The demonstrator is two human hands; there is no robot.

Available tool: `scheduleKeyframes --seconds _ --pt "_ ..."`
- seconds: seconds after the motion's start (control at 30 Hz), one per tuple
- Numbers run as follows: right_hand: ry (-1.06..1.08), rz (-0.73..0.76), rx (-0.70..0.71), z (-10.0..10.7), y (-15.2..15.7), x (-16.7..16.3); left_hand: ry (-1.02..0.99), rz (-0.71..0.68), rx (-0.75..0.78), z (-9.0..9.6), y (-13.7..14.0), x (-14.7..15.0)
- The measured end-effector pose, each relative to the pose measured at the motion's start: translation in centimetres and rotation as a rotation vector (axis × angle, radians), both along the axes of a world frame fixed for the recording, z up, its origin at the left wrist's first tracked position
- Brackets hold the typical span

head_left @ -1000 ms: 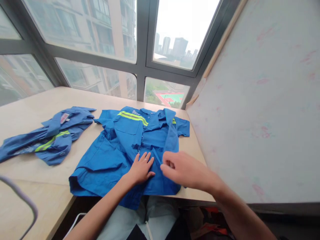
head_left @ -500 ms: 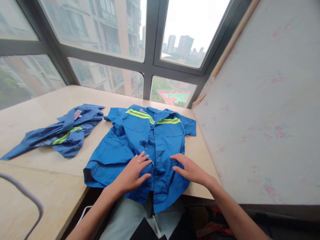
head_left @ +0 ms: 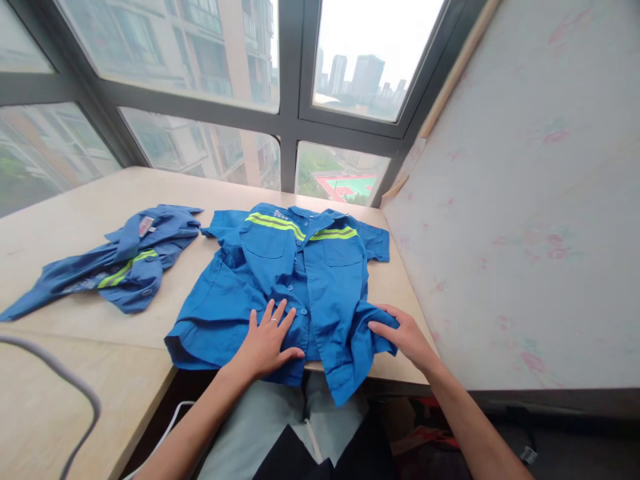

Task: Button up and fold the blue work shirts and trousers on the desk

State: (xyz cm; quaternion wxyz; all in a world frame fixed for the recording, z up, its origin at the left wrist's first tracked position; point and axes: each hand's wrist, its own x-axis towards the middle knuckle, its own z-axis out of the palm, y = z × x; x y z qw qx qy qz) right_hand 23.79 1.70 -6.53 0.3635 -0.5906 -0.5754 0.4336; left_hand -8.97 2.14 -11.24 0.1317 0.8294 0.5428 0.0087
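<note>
Risking a slide of the blue shirt (head_left: 335, 280) over the front edge of the table (head_left: 393, 287), with one lower front corner hanging past that edge. Most likely to come from a hard tug at the bunched side, or from too light a press on the other half. Possible, too, to set creases into the crumpled folds of the left half, and to snag the second blue garment (head_left: 135, 250), lying toward the left edge just beside a short sleeve, by dragging the shirt that way. Laid out with collar toward the rear edge and hem at the front, with front panels parted below the chest. Spread wide and palm down at the left hand (head_left: 267, 343), resting on the shirt near the front edge with no cloth visibly pinched. Closed narrow at the right hand (head_left: 405, 337), holding a bunched fold of the shirt's lower side near the right edge, with some fingers hidden behind the cloth.
</note>
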Motion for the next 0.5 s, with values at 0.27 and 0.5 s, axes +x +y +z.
scheduleKeyframes --seconds 0.27,0.5 --pt "0.473 -0.828 0.280 2.2 5.5 2.8 -0.095 0.058 0.257 -2.1 7.5 3.5" --pt "0.567 -0.680 0.285 0.5 1.4 4.0 -0.405 0.089 0.334 0.3 5.8 4.1"
